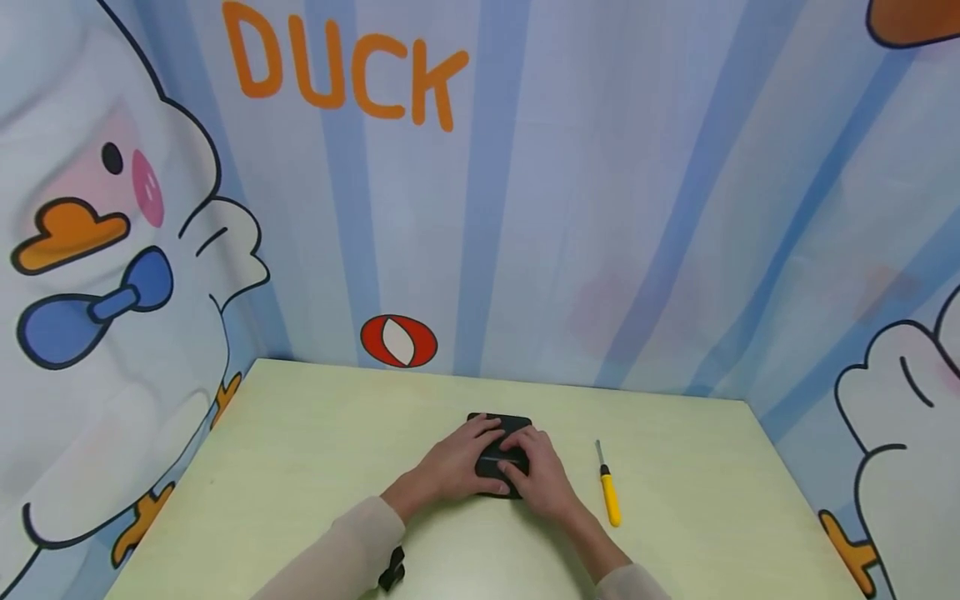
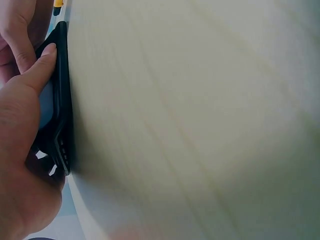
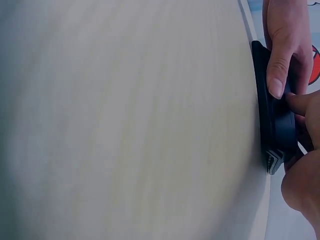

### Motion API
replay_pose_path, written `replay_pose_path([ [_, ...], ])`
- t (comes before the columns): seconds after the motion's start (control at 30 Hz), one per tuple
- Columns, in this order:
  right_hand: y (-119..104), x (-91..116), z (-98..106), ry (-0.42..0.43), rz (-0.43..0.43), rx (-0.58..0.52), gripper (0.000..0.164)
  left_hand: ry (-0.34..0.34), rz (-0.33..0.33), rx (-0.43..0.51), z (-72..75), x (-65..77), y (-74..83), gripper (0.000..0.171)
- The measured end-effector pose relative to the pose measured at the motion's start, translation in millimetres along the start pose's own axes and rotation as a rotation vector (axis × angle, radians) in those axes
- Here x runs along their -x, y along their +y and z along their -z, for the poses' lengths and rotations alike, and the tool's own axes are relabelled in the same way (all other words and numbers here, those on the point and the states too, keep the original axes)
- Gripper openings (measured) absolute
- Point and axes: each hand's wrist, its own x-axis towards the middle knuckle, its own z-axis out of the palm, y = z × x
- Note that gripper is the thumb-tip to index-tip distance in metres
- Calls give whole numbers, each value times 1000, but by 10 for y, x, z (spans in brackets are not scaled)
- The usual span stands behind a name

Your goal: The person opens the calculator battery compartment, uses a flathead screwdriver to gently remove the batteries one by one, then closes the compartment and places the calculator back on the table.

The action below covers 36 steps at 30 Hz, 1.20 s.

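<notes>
A flat black rectangular device (image 1: 492, 457) lies on the table under both hands. In the right wrist view its slotted corner shows, along with a smooth raised part (image 3: 285, 125). My left hand (image 1: 452, 464) holds it along the left side, the thumb across the near edge and the fingers reaching over the top. From the right, my right hand (image 1: 545, 472) grips it with bent fingers, thumb and index fingertips close together on the upper face. Much of the device is covered by the hands. The exact kind of device I cannot tell.
To the right of the hands lies a screwdriver (image 1: 611, 496) with a yellow handle, its tip pointing away. A small black item (image 1: 393, 570) is partly hidden beside the left sleeve. The pale table (image 1: 322, 417) meets printed cloth walls (image 1: 562, 208) at the back and sides.
</notes>
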Motion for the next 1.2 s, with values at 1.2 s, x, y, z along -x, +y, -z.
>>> replay_pose_path([
  [1.2, -122, -48, 41, -47, 40, 180, 20, 9, -18, 23, -10, 26, -37, 93],
])
